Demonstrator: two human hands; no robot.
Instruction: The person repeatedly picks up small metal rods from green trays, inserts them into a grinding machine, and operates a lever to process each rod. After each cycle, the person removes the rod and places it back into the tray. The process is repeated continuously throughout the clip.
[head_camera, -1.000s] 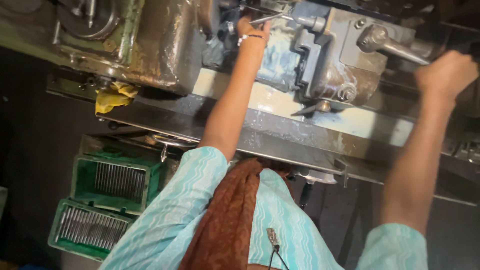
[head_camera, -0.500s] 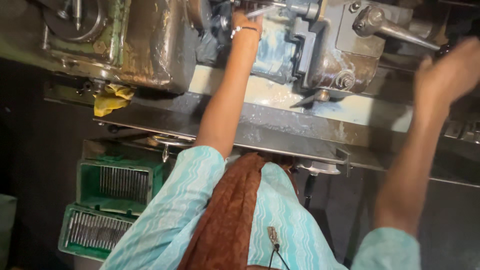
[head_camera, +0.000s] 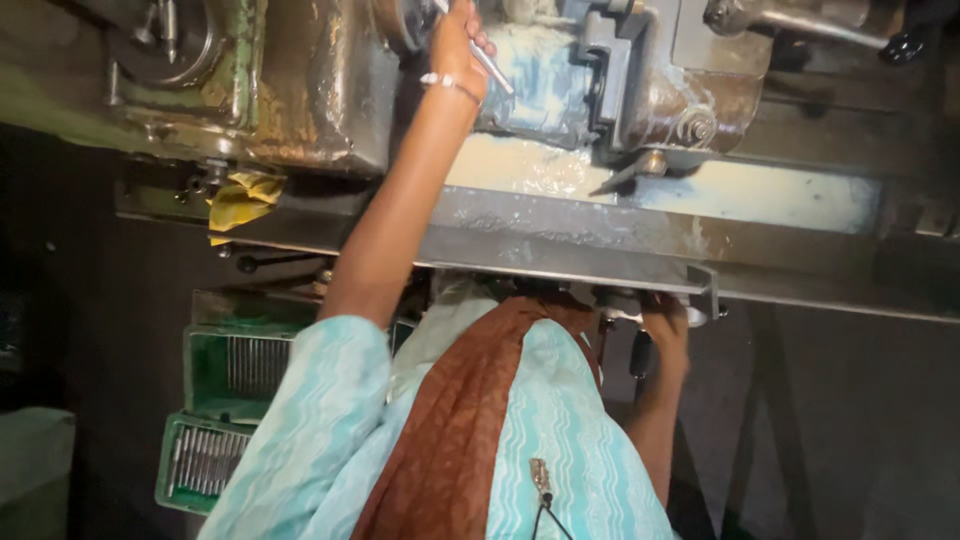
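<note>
Left hand at 12 o'clock is pinching a thin metal rod in its fingers against the lathe. Right hand at 4 o'clock is gripping a black handle under the bed, fingers curled around it.

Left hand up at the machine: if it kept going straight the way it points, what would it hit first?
The left hand holds a thin metal rod and points up toward the machine. Going straight on, it would probably meet the round spindle part just above it first, though depth is hard to judge here.
</note>
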